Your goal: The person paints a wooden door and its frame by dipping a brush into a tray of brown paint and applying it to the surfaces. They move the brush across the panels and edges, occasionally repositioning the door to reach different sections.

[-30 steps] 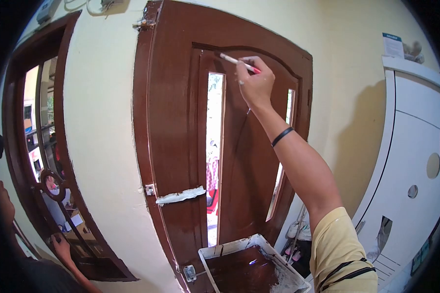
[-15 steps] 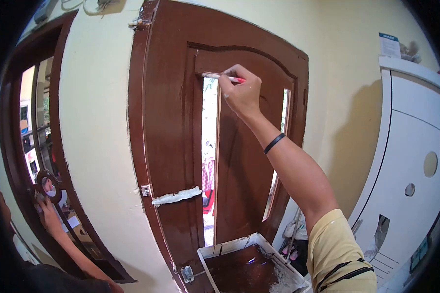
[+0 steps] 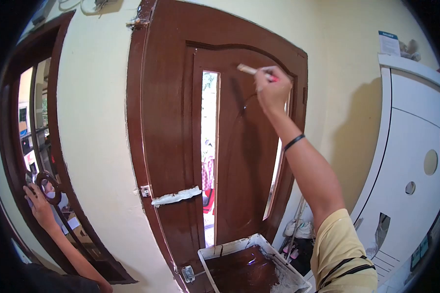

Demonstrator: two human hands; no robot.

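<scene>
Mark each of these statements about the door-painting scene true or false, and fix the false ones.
1. The right hand holds a thin paintbrush with a pale handle against the brown wooden door. True.
2. The white paint tray holds blue paint. False: the paint in it is brown.
3. The door handle wrapped in pale tape sits left of the narrow glass slit. True.
4. The right wrist is bare. False: it wears a black wristband.
5. Another person's hand touches the window frame at the left. True.
</scene>
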